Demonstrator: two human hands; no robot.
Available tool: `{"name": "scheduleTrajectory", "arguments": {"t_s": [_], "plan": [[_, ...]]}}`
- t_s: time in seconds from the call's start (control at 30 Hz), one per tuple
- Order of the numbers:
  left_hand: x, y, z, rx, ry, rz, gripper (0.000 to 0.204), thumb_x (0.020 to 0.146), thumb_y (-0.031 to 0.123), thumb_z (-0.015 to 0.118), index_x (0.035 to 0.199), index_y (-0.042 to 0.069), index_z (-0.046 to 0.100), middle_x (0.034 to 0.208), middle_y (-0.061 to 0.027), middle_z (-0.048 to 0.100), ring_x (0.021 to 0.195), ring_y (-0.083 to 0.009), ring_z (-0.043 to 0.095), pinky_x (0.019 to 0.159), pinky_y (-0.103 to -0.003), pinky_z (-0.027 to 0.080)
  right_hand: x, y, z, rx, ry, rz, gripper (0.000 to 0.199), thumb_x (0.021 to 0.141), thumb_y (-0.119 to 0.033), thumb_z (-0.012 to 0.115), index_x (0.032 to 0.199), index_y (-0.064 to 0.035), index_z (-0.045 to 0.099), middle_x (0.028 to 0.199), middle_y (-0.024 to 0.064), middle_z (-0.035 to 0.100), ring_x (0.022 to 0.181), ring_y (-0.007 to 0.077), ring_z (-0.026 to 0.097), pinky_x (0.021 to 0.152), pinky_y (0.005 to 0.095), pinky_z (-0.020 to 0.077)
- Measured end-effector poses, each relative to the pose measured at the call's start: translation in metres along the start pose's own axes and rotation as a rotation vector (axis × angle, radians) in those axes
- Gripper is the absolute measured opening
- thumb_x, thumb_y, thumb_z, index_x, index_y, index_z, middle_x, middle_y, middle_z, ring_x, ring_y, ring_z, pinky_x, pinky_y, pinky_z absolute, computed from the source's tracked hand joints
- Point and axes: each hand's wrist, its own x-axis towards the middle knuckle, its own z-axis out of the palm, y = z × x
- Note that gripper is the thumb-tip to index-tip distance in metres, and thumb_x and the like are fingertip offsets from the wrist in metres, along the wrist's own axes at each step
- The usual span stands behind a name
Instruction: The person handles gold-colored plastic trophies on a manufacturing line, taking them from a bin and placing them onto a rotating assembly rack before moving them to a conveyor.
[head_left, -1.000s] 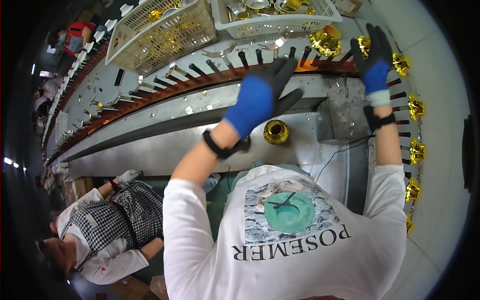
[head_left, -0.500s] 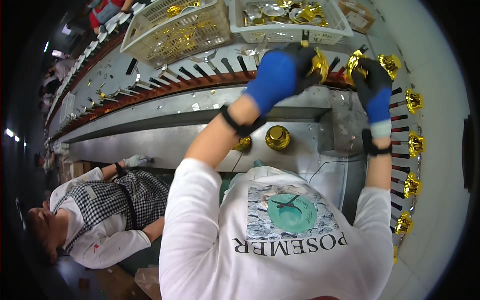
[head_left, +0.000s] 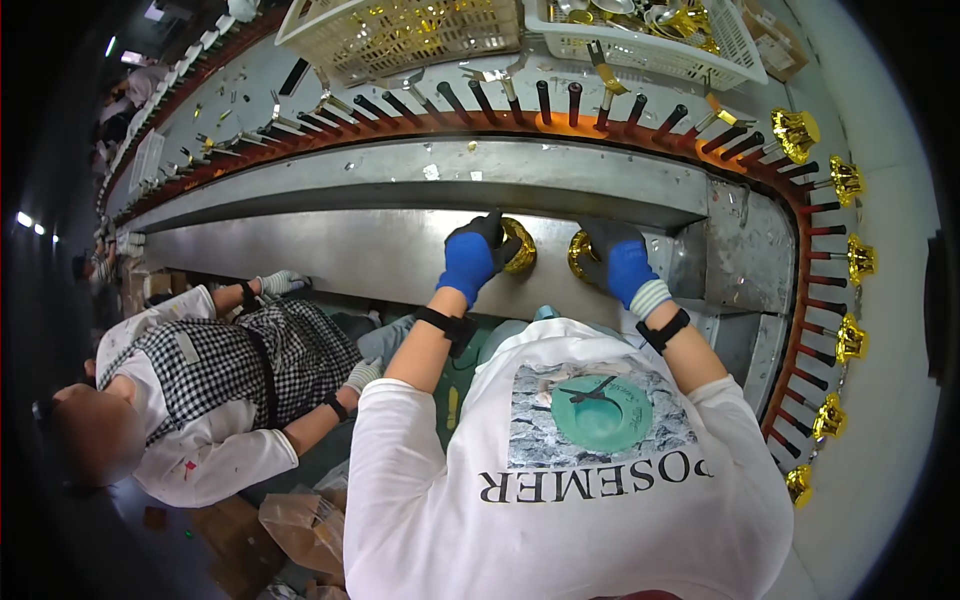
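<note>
Left hand (head_left: 470, 262) in a blue-black glove grasping a gold cap (head_left: 519, 245), mostly hidden by the fingers, right hand (head_left: 620, 265) grasping a second gold cap (head_left: 578, 254), half covered, both low over the steel bench (head_left: 330, 250), hands down from the peg conveyor (head_left: 640, 120) since half a second ago, seated co-worker (head_left: 200, 390) at left, face blurred.

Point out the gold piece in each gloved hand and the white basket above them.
Left gold piece (head_left: 520, 246), head view, exposed rim.
Right gold piece (head_left: 577, 253), head view, left edge.
White basket (head_left: 655, 50), head view, front wall.
</note>
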Motion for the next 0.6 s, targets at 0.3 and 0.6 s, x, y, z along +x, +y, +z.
{"name": "scheduleTrajectory", "arguments": {"t_s": [0.3, 0.6], "plan": [[-0.135, -0.045, 0.051, -0.409, 0.380, -0.276, 0.085, 0.093, 0.039, 0.081, 0.152, -0.011, 0.048, 0.147, -0.0352, 0.058, 0.133, -0.0449, 0.063, 0.106, -0.048, 0.055, -0.063, 0.029, -0.018, -0.184, 0.181, 0.167, 0.059, 0.090, -0.031, 0.079, 0.139, -0.0030, 0.064, 0.134, 0.0267, 0.068, 0.123, 0.0451, 0.065, 0.107, 0.0520, 0.0510], [-0.333, -0.105, 0.156, -0.989, -0.105, -1.288, 0.070, 0.099, 0.049, 0.074, 0.145, -0.001, 0.057, 0.111, -0.0179, 0.073, 0.069, -0.0244, 0.072, 0.061, -0.037, 0.057, -0.033, 0.019, -0.107, -0.204, 0.397, 0.005, 0.057, 0.088, -0.016, 0.080, 0.140, -0.0002, 0.064, 0.133, 0.0255, 0.069, 0.121, 0.0448, 0.066, 0.106, 0.0513, 0.0521]]}}
